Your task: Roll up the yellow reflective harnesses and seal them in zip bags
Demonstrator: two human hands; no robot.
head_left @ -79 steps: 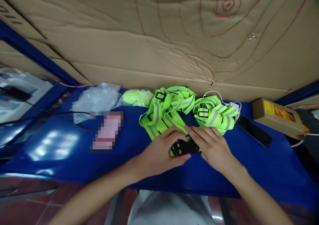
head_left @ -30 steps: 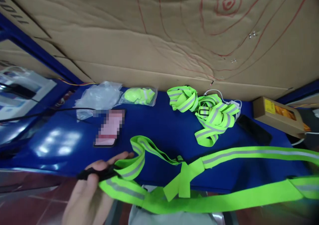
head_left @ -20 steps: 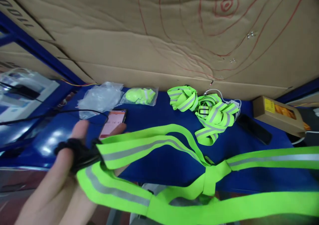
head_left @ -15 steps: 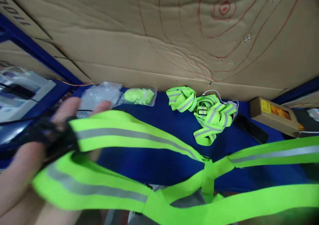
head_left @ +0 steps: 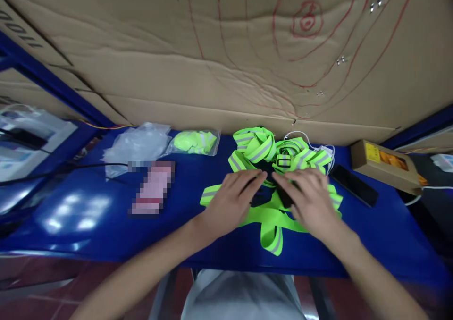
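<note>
A neon yellow-green reflective harness [head_left: 276, 218] with a grey stripe lies spread on the blue table in front of me, one strap loop hanging toward the table's front edge. My left hand [head_left: 230, 202] is bent over its left part, fingers closed on the straps. My right hand [head_left: 313, 204] closes over the right part, with a dark piece [head_left: 282, 196], perhaps a buckle, by its fingertips. Both sets of fingertips are close together but apart. Just behind them sit two bundles of the same strapping, a left bundle [head_left: 257, 143] and a right bundle [head_left: 299, 152] with a black buckle.
A clear bag [head_left: 196, 142] with a yellow-green strap lies at the back, beside crumpled empty plastic bags [head_left: 139, 143]. A pixelated pink item [head_left: 155, 188] is at left. To the right are a black phone [head_left: 355, 184] and a cardboard box [head_left: 385, 164]. A cardboard wall [head_left: 159, 70] rises behind.
The harness, previously held up close to the camera with the left hand at its black buckle, is now down on the table. Both hands have come together over it. The pink item now shows.
</note>
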